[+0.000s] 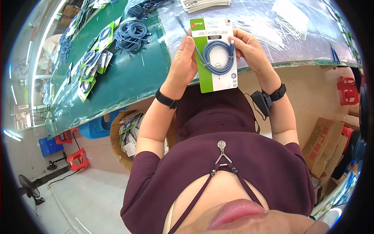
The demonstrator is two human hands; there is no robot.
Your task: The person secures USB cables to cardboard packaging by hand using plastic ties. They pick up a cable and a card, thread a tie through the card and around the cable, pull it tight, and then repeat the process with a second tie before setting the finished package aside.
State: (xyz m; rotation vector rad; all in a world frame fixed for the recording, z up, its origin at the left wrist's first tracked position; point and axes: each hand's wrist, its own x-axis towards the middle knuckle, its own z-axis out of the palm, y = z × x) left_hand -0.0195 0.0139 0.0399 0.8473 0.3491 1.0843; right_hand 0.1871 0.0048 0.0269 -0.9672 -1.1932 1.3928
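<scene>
A green and white packaging card [210, 84] printed "USB-C to USB-C cable" is held upright over the table's front edge. On its front lies a coiled blue USB-C cable [217, 72], bound with thin white ties. My left hand [183, 62] grips the card's left edge, thumb raised, where a loose length of the cable runs up past the top left corner. At the card's right edge, my right hand [251, 48] pinches close to the cable's upright connector [232, 46]. The fingers behind the card are hidden.
Coiled blue cables [132, 36] and several carded cables [87, 64] lie on the green table mat [128, 78] at left. White ties [269, 35], a stack of cards [204, 4] and blue-handled tweezers [335, 54] lie around the far and right side. Below stands a carton [117, 134] of packages.
</scene>
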